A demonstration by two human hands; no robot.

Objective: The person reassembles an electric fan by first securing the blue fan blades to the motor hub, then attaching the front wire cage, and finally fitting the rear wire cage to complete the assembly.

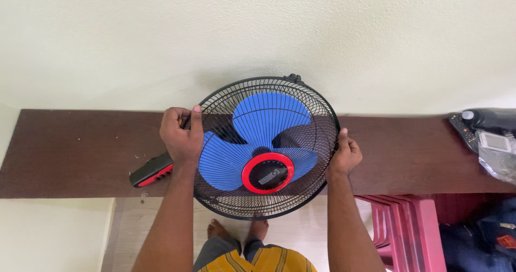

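Fan (267, 147) with black wire guard, blue blades and red centre ring, resting on the dark brown shelf (70, 148) against the pale wall, tilted toward the camera. Left hand (181, 138) clamped on the guard's left rim, thumb up along the wires. Right hand (345, 155) closed on the right rim. Black-and-red handheld device (152, 170) on the shelf just beside the left wrist. Remote control (463, 129) and clear plastic bag (499, 159) far right. Pink plastic chair (406, 229) below.
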